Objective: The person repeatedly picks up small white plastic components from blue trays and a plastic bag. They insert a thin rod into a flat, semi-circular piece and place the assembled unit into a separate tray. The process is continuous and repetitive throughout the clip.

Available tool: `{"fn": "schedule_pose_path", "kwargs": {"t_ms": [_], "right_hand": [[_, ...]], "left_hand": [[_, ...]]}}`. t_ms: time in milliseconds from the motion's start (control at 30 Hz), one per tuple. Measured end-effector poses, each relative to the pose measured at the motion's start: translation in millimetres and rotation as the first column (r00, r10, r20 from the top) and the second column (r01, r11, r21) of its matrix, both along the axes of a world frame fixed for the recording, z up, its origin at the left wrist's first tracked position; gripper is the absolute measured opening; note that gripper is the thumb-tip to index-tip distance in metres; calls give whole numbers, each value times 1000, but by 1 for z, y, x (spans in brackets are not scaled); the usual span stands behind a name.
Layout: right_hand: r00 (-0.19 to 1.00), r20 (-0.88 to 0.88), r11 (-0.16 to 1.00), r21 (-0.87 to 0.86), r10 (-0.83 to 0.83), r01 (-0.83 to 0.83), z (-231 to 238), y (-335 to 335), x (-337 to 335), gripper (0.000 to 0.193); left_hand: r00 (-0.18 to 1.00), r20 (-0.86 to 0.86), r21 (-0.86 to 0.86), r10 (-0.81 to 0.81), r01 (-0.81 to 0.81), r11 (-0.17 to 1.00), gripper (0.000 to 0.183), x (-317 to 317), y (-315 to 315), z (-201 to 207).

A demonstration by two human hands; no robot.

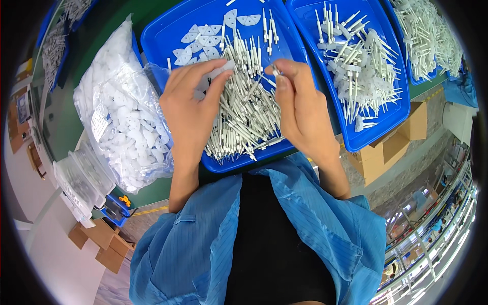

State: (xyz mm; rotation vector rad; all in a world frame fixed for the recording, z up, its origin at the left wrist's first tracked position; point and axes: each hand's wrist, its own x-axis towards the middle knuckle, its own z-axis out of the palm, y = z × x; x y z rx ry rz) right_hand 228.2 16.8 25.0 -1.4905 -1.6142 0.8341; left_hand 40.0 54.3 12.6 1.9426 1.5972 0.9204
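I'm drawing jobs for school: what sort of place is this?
Probably a factory workshop: a blue tray is heaped with white rods, and a big bag holds many small white pieces.

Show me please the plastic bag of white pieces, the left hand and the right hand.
Plastic bag (pixel 104 72), head view: its upper wall.
Left hand (pixel 189 104), head view: its back.
Right hand (pixel 308 113), head view: its back, near the thumb.

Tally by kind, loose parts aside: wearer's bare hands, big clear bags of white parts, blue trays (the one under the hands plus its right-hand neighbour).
Hands: 2 (left hand, right hand)
Clear bag: 1
Blue trays: 2 (centre tray, right tray)
Total: 5
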Motion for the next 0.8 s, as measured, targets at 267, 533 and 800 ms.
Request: {"fn": "schedule_pose_path", "kwargs": {"t_ms": [267,533,800], "right_hand": [[997,-27,997,20,77,-76,0,-6,-29,15],[976,207,974,201,61,-104,5,-13,-34,14],[990,115,990,106,76,-88,11,-16,-38,13]], "left_hand": [[499,859,-193,109,119,974,23,5,-22,-12],[401,915,-94,42,111,989,26,-2,-31,-23],[381,925,-77,19,138,987,25,-3,-33,-18]]}}
